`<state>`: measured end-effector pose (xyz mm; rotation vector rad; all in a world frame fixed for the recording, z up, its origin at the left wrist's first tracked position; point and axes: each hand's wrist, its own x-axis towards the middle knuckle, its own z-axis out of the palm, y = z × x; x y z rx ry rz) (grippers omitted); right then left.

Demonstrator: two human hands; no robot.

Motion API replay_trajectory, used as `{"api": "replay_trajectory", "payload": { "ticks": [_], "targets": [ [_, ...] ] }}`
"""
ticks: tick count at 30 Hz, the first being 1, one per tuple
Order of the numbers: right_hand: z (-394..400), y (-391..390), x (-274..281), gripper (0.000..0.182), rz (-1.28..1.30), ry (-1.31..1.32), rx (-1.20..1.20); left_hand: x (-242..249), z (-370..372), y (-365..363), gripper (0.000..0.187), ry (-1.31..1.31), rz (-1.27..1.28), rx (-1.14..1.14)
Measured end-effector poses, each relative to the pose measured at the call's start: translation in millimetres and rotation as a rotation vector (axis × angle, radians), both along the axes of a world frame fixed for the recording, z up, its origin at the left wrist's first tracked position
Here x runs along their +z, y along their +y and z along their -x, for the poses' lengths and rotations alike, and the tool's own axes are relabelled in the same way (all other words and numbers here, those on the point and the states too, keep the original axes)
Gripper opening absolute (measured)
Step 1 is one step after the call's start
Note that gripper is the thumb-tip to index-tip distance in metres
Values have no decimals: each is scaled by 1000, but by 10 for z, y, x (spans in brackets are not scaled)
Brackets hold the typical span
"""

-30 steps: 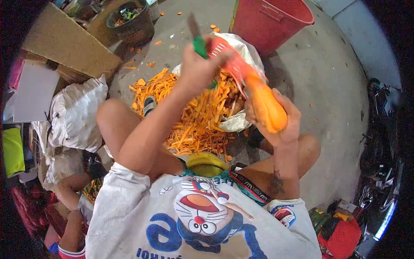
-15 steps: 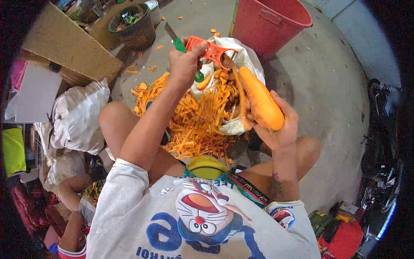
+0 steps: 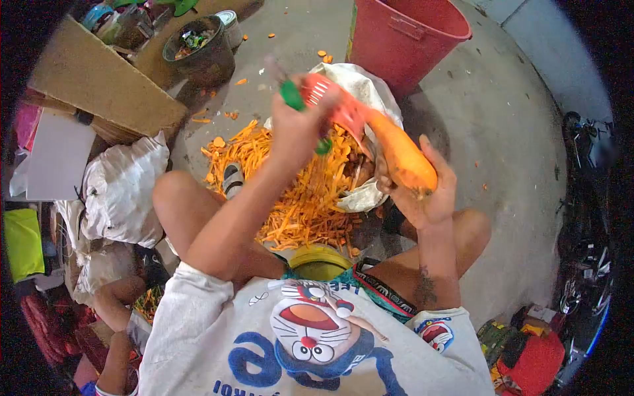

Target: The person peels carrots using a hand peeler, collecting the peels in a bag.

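My left hand (image 3: 297,119) is closed around an orange-red peeler (image 3: 337,109) and a green-handled knife (image 3: 291,96), both blurred by motion. The peeler's forked end lies beside the upper end of a large peeled-looking carrot (image 3: 406,158). My right hand (image 3: 429,191) grips that carrot at its thick lower end, which points towards me. Below both hands, orange peelings and strips (image 3: 304,198) are heaped on the floor. A white sack (image 3: 366,86) lies open behind the heap, partly hidden by the peeler and my left hand.
A red tub (image 3: 409,46) stands at the back, a dark bucket (image 3: 214,63) at the back left. Cardboard (image 3: 105,79) and a stuffed white sack (image 3: 125,191) are on the left. Another person's arm (image 3: 119,350) shows at lower left. A yellow container (image 3: 318,263) sits before me.
My left hand and the peeler have moved right and down along the carrot. The carrot has shifted slightly down. A strip that hung beside the carrot no longer shows clearly.
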<state>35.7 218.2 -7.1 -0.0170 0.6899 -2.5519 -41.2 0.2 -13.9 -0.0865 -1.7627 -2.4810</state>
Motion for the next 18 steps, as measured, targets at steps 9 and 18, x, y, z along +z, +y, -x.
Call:
{"api": "replay_trajectory", "payload": {
  "ticks": [9,18],
  "targets": [
    [-46,-80,64,49,41,37,28,-197,319,-278,24,13,165,108],
    [-108,-162,93,53,-293,-113,-145,-170,326,-276,23,81,126,50]
  ]
}}
